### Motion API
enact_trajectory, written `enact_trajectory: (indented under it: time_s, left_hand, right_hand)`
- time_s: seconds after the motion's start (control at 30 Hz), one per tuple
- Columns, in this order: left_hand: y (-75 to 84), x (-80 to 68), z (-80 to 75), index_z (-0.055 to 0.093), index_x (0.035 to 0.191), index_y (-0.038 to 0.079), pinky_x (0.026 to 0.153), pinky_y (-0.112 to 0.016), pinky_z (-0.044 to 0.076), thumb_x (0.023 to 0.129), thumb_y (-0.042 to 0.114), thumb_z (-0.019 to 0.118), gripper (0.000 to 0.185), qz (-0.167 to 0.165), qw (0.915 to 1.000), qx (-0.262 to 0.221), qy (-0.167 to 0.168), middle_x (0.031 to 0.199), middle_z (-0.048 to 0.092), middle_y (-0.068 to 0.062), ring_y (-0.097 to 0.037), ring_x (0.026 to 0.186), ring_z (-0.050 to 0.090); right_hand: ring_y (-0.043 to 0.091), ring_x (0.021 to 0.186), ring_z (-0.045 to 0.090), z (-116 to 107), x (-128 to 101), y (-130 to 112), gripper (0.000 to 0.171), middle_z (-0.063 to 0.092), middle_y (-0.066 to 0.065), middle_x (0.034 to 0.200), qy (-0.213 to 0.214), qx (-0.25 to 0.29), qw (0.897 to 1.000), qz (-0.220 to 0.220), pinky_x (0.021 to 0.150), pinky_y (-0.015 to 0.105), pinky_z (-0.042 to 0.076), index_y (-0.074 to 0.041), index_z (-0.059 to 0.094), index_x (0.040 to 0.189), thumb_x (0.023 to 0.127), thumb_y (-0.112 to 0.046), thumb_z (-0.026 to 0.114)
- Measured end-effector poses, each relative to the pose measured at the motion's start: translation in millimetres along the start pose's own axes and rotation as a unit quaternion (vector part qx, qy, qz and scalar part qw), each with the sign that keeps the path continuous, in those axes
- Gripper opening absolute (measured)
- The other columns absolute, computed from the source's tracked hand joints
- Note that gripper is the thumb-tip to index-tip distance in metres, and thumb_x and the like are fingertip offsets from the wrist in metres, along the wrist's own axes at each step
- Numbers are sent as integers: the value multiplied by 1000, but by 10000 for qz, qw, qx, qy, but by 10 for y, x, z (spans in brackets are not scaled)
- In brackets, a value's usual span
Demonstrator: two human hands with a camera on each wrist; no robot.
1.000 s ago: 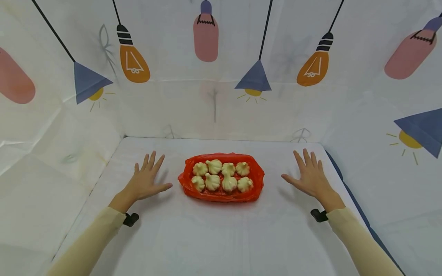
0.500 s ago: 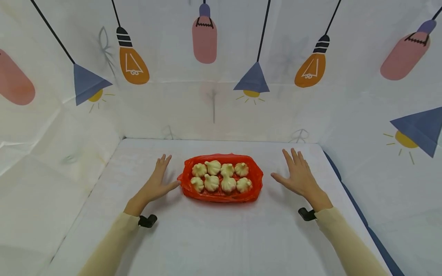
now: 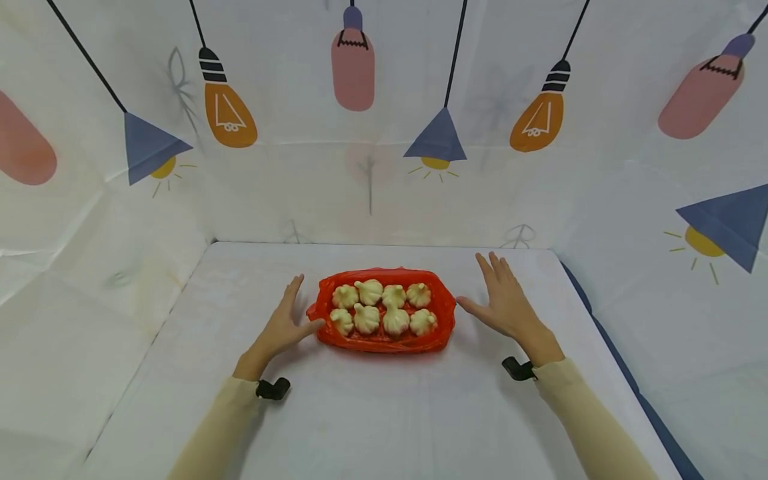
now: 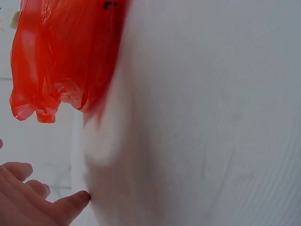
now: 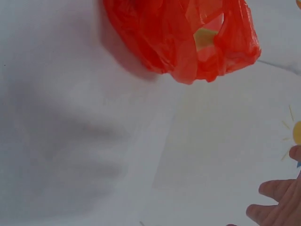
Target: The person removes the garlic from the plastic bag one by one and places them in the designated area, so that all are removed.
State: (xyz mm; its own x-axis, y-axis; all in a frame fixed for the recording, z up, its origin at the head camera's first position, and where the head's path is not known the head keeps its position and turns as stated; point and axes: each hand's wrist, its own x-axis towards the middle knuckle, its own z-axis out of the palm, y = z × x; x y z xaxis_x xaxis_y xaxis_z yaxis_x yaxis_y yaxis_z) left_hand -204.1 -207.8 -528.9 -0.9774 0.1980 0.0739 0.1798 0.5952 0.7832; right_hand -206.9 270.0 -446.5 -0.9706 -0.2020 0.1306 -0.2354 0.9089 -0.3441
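A red plastic bag (image 3: 384, 345) with its mouth spread wide lies on the white table, holding several garlic bulbs (image 3: 367, 319) in two rows. My left hand (image 3: 282, 330) is at the bag's left end, fingers extended and the thumb overlapping the rim in the head view. To the right of the bag, my right hand (image 3: 507, 303) has its fingers straight, with the thumb tip close to the bag's right edge. Neither hand holds anything. The wrist views show the crumpled red plastic (image 4: 70, 56) beyond the left fingers and the bag's side (image 5: 183, 42) beyond the right fingers.
The white table (image 3: 384, 420) meets a white sheet backdrop (image 3: 288, 180) printed with lamps and bulbs at its far edge. The sheet also rises on the left and right. A dark blue strip (image 3: 627, 360) runs along the table's right edge.
Both hands have moved inward from the sides toward the bag, the left one rightward and the right one leftward. The bag and garlic stay in place on the table.
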Motion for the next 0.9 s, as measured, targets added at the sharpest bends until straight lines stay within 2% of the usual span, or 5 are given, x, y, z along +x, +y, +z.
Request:
enact_trajectory:
  time_s: [0.2,0.43,0.67,0.9]
  left_hand:
    - [-18,-18,60,13,167,20,119,-76,14,82,48,83,114,2,9997,-225,-55,174,9,-13,-46,159,3]
    - [1,22,136,12,167,16,119,-73,20,77,54,86,122,145,9994,-65,-319,173,5,-20,-45,158,9]
    - [55,46,224,9,167,21,119,-70,24,75,59,86,126,154,9984,14,-538,175,3,-11,-42,159,11]
    - [75,73,292,8,167,16,123,-70,10,77,61,84,126,330,9961,280,-766,175,-1,-7,-36,160,8]
  right_hand:
    - [49,157,8,0,32,-116,105,9,23,172,-109,111,9999,-20,118,76,18,-13,12,167,91,-66,61]
    - [48,157,9,-14,93,-251,106,11,21,172,-53,203,9995,-252,118,76,20,-15,12,167,90,-68,62]
    - [48,157,11,12,175,-422,105,13,20,172,-62,159,9978,-636,119,72,22,-15,12,167,90,-67,62]
    - [45,158,10,45,246,-612,106,12,19,172,-164,134,9955,-924,124,67,19,-14,13,167,90,-67,64]
